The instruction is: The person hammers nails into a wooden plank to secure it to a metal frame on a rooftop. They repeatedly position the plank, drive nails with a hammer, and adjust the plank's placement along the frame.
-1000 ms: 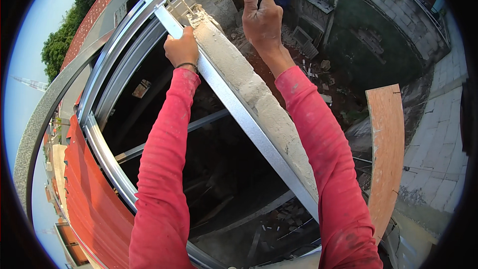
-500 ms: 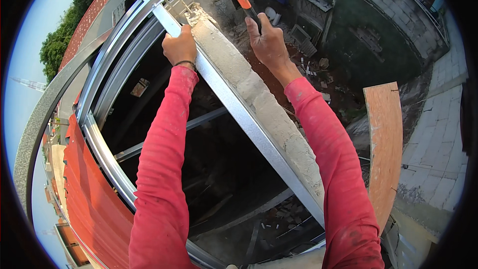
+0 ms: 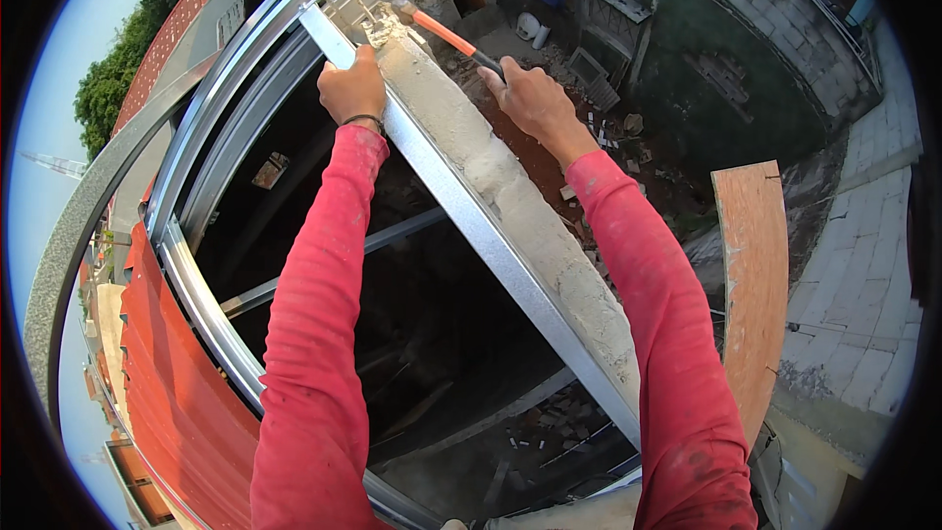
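the left hand [image 3: 353, 88] is closed around the silver metal channel [image 3: 481, 226] near its upper end; the right hand [image 3: 535, 103] is closed around the black grip of a hammer [image 3: 444, 32] with an orange shaft. the hammer lies to the right of the left hand, its shaft slanting up and leftward, with the head beside the broken upper end of the concrete wall [image 3: 481, 157]; whether head and wall touch cannot be told. any marking on the hammer is too small to make out. the channel runs diagonally along the wall's left edge, showing a plain metallic face. a dark band [image 3: 364, 122] circles the left wrist, and red sleeves [image 3: 319, 285] cover both forearms. to the left are curved-looking metal rails [image 3: 183, 142] and red corrugated sheeting [image 3: 186, 383]; to the right, a wooden board [image 3: 751, 285] stands apart from the wall, with rubble [image 3: 613, 128] below.
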Tool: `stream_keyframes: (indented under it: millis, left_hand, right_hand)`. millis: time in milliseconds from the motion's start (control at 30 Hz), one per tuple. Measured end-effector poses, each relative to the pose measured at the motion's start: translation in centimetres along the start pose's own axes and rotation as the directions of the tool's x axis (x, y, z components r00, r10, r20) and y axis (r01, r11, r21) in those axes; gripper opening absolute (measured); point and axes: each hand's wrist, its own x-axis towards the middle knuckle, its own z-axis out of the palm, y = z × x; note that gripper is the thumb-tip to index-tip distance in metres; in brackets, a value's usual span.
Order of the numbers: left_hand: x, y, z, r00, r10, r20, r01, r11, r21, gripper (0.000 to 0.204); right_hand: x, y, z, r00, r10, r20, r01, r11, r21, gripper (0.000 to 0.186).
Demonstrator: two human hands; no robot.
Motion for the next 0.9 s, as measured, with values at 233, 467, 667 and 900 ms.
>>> stream_keyframes:
  millis: [233, 467, 667, 900]
  left_hand:
    - [1.1, -1.4, -0.7, 0.999, 0.014, -0.03, -0.014, 1.0, 0.007, 0.041]
    - [0.1, 0.3, -0.2, 1.0, -0.019, -0.005, 0.019, 0.999, 0.026, 0.04]
    - [0.0, 0.0, -0.7, 1.0, -0.011, -0.013, 0.01, 1.0, -0.005, 0.039]
    - [-0.1, 0.4, -0.3, 1.0, -0.011, -0.003, 0.011, 1.0, 0.015, 0.04]
  right_hand:
    - [5.2, -4.6, -4.4, 0.987, 0.136, 0.08, -0.142, 0.988, 0.067, 0.048]
    - [1.8, -0.8, -1.8, 0.94, 0.11, 0.323, -0.047, 0.979, -0.198, 0.056]
    - [4.4, -0.3, -3.0, 0.902, 0.315, 0.296, -0.311, 0.948, -0.059, 0.059]
    - [3.9, -4.1, -1.7, 0.998, -0.064, 0.028, 0.06, 0.992, 0.107, 0.053]
